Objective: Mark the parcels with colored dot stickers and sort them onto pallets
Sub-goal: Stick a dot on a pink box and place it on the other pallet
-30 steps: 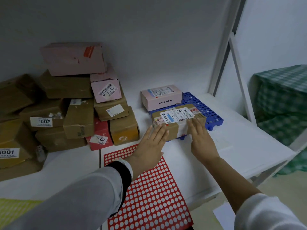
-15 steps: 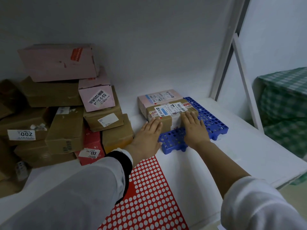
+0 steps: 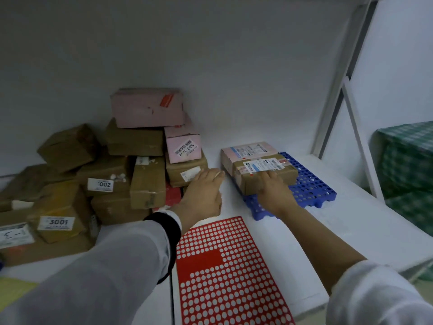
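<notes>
Two hands: both lie flat and hold nothing. My right hand [image 3: 273, 192] has straight fingers on the near top edge of the brown parcel [image 3: 264, 175]. My left hand [image 3: 203, 191] is spread palm down to its left, apart from that parcel.
Parcel: under my right fingertips on the blue pallet [image 3: 311, 190], its far side against the pink parcel [image 3: 248, 150] beyond.
Step, as I judge it: seating this parcel square on the pallet.
Doing it well: I'd push low and evenly with flat fingers so it slides rather than tips. I'd stop once it sits snug to the pink one, label up.
Risk: the pallet looks light and may skate, so I'd bring my left hand across to hold its near corner.
Sticker sheet [image 3: 222, 266]: red, nearer than both wrists, between my forearms, with one bare patch without dots.
Pile [image 3: 121, 174]: brown and pink parcels stacked left of my left hand. I cannot tell whether my fingertips touch one.
Desk [image 3: 351, 226]: white, running on past the pallet, right of my right hand.
Room: a pale wall [image 3: 234, 66] beyond both hands, a white frame [image 3: 337, 90] far right, and a green checked cloth [image 3: 407, 165] past it.
</notes>
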